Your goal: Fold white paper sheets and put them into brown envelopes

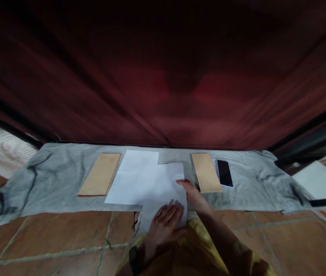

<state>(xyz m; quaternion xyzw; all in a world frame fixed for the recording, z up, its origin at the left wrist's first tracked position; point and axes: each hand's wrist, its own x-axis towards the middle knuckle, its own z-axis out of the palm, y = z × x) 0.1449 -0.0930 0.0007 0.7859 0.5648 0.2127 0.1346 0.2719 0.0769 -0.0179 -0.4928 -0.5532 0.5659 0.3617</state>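
Two overlapping white sheets lie in the middle of a grey cloth. The upper sheet of paper [168,178] reaches past the cloth's near edge towards my body, over the sheet beneath [131,180]. My left hand [167,218] rests flat on the near end of the upper sheet, fingers stretched out. At that sheet's right edge, my right hand [191,191] takes hold of it, with a finger or thumb on top; the rest of its fingers are hidden. Brown paper envelopes flank the sheets, one on the left [101,174] and one on the right [206,172].
A phone [224,173] lies right of the right envelope. The grey cloth [56,176] covers a long low surface before a dark red fabric wall [163,119]. Below is a tiled floor [292,237]. A white flat item [322,180] sits far right, a striped cloth [2,149] far left.
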